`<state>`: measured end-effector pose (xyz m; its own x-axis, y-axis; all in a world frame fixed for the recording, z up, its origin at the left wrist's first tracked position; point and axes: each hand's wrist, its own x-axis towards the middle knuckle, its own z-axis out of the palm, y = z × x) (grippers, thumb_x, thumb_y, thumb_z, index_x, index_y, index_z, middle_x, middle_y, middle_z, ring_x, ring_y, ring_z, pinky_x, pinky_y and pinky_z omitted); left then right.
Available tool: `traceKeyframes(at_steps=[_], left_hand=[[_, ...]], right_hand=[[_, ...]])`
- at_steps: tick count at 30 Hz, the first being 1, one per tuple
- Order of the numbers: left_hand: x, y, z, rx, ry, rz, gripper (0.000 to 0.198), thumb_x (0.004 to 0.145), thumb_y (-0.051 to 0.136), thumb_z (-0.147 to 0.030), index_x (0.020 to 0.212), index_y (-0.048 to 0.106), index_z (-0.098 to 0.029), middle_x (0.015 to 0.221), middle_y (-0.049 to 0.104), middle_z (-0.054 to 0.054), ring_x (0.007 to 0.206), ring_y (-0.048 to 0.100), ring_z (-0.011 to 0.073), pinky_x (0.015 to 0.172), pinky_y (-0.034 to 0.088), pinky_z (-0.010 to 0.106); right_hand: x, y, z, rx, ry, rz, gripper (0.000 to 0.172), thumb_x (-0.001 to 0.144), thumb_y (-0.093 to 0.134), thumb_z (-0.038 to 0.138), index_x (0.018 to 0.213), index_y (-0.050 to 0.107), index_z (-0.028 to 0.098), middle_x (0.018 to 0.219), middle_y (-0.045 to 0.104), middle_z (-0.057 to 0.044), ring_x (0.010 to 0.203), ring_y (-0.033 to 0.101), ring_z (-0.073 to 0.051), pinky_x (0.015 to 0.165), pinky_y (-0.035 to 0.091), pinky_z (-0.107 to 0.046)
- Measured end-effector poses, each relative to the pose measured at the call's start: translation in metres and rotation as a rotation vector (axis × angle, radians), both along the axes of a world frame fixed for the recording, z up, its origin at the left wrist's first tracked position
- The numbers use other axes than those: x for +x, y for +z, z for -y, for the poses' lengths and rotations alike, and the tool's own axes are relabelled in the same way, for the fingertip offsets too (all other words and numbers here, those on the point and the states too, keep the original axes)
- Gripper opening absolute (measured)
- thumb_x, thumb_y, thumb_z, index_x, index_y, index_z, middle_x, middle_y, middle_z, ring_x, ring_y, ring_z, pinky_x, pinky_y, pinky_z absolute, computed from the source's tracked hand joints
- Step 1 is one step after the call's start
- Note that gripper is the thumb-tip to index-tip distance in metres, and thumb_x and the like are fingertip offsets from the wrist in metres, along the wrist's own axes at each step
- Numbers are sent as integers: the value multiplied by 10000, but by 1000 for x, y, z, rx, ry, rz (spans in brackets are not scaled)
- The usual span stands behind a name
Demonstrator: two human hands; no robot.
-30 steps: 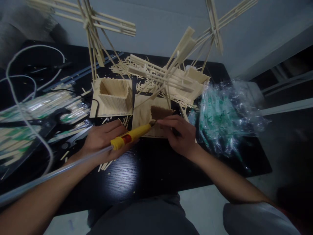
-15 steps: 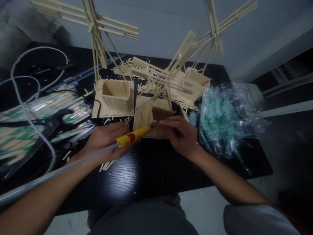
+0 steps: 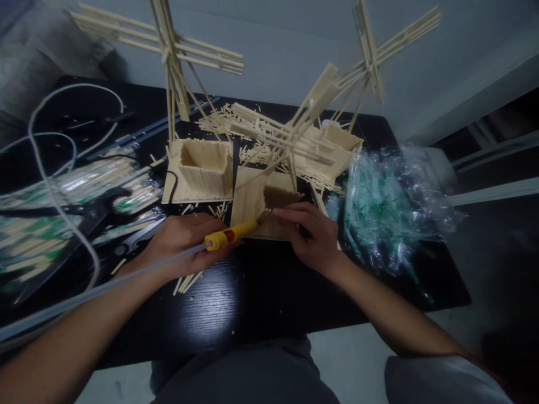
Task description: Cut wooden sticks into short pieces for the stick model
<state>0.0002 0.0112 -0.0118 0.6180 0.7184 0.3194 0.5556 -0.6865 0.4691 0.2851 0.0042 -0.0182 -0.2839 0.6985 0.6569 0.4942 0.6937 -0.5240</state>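
My left hand (image 3: 179, 244) is closed around a yellow pen-shaped glue gun (image 3: 231, 233) with a long clear glue stick trailing back over my forearm. Its metal tip touches the front of a small open box of wooden sticks (image 3: 278, 197) standing on a stick-built base plate (image 3: 248, 205). My right hand (image 3: 311, 235) rests on that plate just right of the tip, fingers curled and pinched against the box's front wall. What the fingertips hold, if anything, is too small to see.
A second stick box on its plate (image 3: 202, 168) stands to the left. Tall stick frames (image 3: 177, 67) rise behind, amid a pile of loose sticks (image 3: 286, 140). Scissors (image 3: 92, 210), chopstick packs, white cables lie left; crumpled clear wrappers (image 3: 387, 202) lie right on the black table.
The view has shifted slightly. My left hand and the glue gun have edged a little right and up toward the box; my right hand stays against the box.
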Motion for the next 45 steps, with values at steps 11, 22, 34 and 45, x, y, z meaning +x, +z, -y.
traceKeyframes(at_steps=[11,22,34,45], left_hand=[[-6,2,1,86,-5,-17,125,987,624,-345,905,626,-251,744,682,-18,636,656,138,581,474,278],[-2,6,3,208,-48,156,84,938,664,-252,995,603,-263,751,709,-19,613,668,140,566,508,276],[0,9,4,46,92,151,287,963,631,-425,783,636,-201,677,673,23,592,658,160,550,472,262],[0,-2,6,-53,158,117,415,917,644,-584,755,647,-202,680,661,9,587,620,133,545,392,243]], right_hand=[[0,3,0,2,18,21,332,977,581,57,1204,721,255,1025,750,-49,922,739,-159,806,637,-286],[-2,1,0,-27,18,31,315,974,631,95,1246,688,244,1037,753,-69,927,742,-175,818,649,-304],[-2,-1,0,7,-22,159,309,1012,571,145,1284,663,260,1091,753,-78,950,759,-186,806,655,-294],[-2,8,0,140,-69,373,252,1068,463,273,1212,660,211,1019,760,-110,812,784,-201,632,626,-265]])
